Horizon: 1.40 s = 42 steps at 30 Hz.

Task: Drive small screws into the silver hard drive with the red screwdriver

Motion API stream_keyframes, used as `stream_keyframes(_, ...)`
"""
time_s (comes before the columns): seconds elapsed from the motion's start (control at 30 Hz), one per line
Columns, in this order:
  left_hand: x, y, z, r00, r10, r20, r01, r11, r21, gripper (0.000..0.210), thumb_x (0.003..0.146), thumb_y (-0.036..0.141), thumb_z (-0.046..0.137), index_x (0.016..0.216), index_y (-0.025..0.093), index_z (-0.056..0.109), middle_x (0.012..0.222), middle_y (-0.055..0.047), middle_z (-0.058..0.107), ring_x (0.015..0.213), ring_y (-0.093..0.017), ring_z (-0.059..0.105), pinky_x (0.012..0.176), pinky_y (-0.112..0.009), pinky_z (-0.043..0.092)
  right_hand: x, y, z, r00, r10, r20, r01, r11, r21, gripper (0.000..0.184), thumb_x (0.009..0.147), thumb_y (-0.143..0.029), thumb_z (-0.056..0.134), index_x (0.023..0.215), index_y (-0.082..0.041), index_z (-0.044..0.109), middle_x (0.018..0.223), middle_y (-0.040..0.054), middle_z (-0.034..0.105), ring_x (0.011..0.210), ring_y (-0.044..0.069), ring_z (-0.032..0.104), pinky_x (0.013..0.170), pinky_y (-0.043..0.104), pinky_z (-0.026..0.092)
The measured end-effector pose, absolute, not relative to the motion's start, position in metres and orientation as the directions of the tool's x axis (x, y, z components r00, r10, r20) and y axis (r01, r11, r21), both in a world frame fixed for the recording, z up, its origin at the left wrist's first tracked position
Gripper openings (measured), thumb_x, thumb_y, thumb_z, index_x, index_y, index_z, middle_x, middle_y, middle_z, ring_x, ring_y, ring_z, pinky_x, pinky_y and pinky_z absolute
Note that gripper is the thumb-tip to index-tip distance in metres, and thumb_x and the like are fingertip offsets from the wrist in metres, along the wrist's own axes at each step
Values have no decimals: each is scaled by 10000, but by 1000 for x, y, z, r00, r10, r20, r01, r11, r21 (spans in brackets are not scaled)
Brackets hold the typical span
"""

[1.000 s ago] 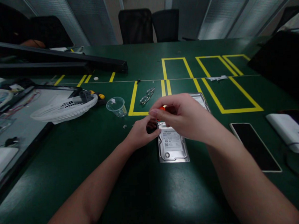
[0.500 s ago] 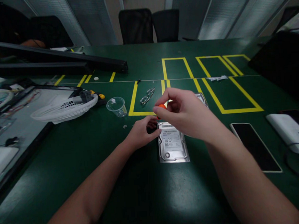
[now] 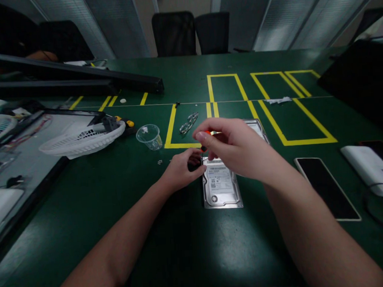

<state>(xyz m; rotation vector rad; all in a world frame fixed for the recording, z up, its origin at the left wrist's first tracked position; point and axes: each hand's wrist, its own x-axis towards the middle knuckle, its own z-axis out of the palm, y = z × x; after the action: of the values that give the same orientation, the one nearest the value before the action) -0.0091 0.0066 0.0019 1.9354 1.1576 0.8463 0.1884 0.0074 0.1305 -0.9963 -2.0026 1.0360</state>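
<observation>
A silver hard drive [image 3: 221, 187] with a white label lies flat on the green table. My left hand [image 3: 183, 169] is curled at its upper left corner, thumb on the drive's edge, the other fingers partly hidden behind. Above that corner my right hand [image 3: 233, 143] pinches the orange-red and black handle of a small screwdriver [image 3: 204, 149]. The screwdriver points down at the corner, its tip hard to make out between my hands. Behind my right hand another hard drive [image 3: 257, 127] is partly hidden. Several tiny screws [image 3: 160, 162] lie left of my left hand.
A clear plastic cup [image 3: 149, 137] and glasses [image 3: 188, 123] stand beyond my hands. At left lie a white fan grille [image 3: 84, 138] and a large panel [image 3: 29, 169]. A phone [image 3: 327, 188] and white power bank [image 3: 372, 170] are at right. A person [image 3: 9, 33] sits far left.
My right hand has dipped slightly and its fingers have rolled around the screwdriver handle, covering more of its top. My left hand and the hard drive have stayed put.
</observation>
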Motion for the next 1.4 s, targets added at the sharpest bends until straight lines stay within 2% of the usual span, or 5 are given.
stream_keyframes(0.17,-9,6,3,378,915,139,440,-309,843,303,902,297,790,1134,160,650,1102,-101,779,921,-196,758,869,-363,654,188,8,129,-444,872,206,335,375,-864,199,1094,-264,542,1134,-162,708,1061,79,718,889,198,676,709,335,481)
stream_keyframes(0.4,-9,7,0,379,911,161,435,-329,838,293,908,293,790,1140,168,661,1083,-96,788,924,-206,766,865,-366,656,190,5,129,-408,900,155,380,322,-867,149,1005,-350,709,993,-228,626,657,-37,564,553,143,520,494,307,331)
stream_keyframes(0.6,-9,7,0,383,904,192,418,-354,837,266,893,278,787,1105,171,666,1042,-82,793,890,-202,764,844,-350,651,190,4,131,-464,859,216,335,396,-855,79,996,-231,683,1072,-209,683,1091,39,721,731,146,617,614,312,444)
stream_keyframes(1.03,-8,6,4,377,913,156,435,-323,841,264,907,294,781,1091,161,647,1102,-101,774,923,-193,751,861,-341,640,188,8,128,-469,858,210,341,395,-853,234,1105,-270,528,1181,-157,719,1073,79,732,898,195,688,729,330,484)
stream_keyframes(1.4,-9,7,2,386,902,195,447,-368,815,250,892,266,789,1081,152,672,1044,-96,790,877,-204,757,826,-344,644,190,4,129,-434,889,146,415,342,-843,85,965,-265,713,964,-212,646,730,-27,609,590,130,538,489,282,358)
